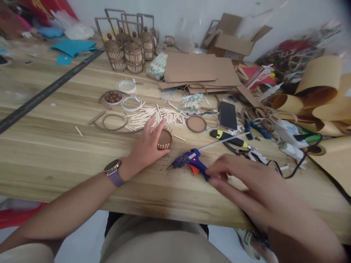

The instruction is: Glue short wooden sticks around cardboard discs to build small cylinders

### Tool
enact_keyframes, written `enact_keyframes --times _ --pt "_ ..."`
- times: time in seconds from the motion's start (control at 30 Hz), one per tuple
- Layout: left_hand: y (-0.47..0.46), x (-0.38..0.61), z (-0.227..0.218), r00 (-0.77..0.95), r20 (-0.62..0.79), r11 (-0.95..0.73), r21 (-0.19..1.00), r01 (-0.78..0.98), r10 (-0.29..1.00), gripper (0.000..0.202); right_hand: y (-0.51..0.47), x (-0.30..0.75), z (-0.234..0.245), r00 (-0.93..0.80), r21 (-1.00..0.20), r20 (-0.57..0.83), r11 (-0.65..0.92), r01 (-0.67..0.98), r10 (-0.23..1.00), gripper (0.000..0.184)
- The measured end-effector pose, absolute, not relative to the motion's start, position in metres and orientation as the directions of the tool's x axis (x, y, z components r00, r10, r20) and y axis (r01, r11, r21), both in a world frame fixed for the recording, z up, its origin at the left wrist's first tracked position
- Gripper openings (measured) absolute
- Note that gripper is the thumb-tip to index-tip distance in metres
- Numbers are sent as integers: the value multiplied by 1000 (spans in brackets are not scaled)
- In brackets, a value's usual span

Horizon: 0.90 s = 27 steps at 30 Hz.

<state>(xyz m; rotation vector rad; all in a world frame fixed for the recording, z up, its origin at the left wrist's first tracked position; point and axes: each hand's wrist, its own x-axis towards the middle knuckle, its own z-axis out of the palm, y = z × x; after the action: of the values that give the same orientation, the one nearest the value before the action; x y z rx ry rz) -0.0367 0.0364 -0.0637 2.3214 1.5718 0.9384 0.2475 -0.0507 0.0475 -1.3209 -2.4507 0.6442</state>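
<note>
My left hand (145, 148) rests on the wooden table (68, 146) with its fingers closed round a small brown cardboard disc (164, 138) that has short wooden sticks standing along its rim. My right hand (246, 180) is blurred; its fingertips touch the handle of a blue hot glue gun (189, 160), which lies on the table with its nozzle pointing left and a red light on. A pile of loose wooden sticks (156, 117) lies just beyond the disc. A watch sits on my left wrist.
Finished stick baskets (128, 51) stand at the back. Cardboard sheets (197, 71), a phone (228, 115), pliers (256, 128), a screwdriver (227, 137), tape rings (131, 103), a second disc (196, 124), rolled brown paper (320, 91) and a cable (290, 168) crowd the right.
</note>
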Motion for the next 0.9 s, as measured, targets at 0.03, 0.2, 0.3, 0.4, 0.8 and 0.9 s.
enact_keyframes --times 0.03,0.2,0.3,0.4,0.8,0.9 --pt "36 -36 -64 240 396 -423 482 767 886 113 -33 238 43 -544 -460 -44 467 755 838 15" --pt "37 -35 -65 231 401 -421 492 762 886 111 8 221 -2 -432 -275 -279 360 891 858 26" --pt "38 -34 -64 223 396 -411 492 767 891 109 8 225 -13 -410 -334 -324 302 893 853 17" --pt "38 -35 -63 221 385 -402 493 771 896 109 8 231 -8 -429 -445 -355 254 859 830 11" --pt "41 -39 -66 235 372 -407 499 765 898 111 29 232 -2 -323 -736 -34 195 648 946 32" --pt "40 -40 -66 240 378 -415 497 762 894 110 35 224 -6 -290 -793 6 182 582 957 28"
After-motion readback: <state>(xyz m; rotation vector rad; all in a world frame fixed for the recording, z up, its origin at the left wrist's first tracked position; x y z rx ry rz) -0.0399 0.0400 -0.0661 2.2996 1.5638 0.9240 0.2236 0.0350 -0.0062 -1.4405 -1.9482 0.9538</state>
